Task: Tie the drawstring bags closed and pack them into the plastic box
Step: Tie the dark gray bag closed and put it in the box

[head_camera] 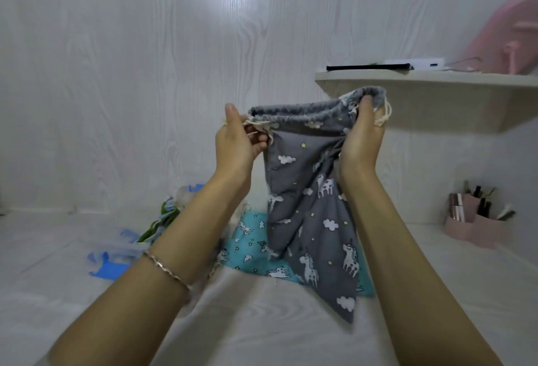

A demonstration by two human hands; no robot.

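above a white wood-grain worktop (262, 336), as seen through my remote head view: both hands hold up a grey drawstring bag (305, 205) printed with unicorns, clouds and stars, in front of the pale wall (116, 74). the left hand (241, 144) has its fingers curled round the cream cord (259, 126) at the left end of the bag's mouth, pinching it just where it leaves the hem. the right hand (361, 138) grips the gathered right corner of the mouth, thumb on the near side and fingers behind the cloth. a loop of the same cord shows just past those fingers. the mouth is stretched between the two hands and puckered along its hem; i cannot tell how far it is drawn in. the bag hangs slack, its lowest corner down at the worktop. beneath it a teal bag (253, 246) with a similar print lies flat on the worktop. to the left, partly hidden by the left forearm, stands the clear plastic box (116, 252) with blue clips. a green-and-white bag (163, 220) lies at it, though i cannot tell whether it is fully inside. a thin bracelet (166, 266) circles the left wrist. at right a shelf (436, 80) juts from the wall, and below it a pink organiser (477, 231) stands on the worktop.
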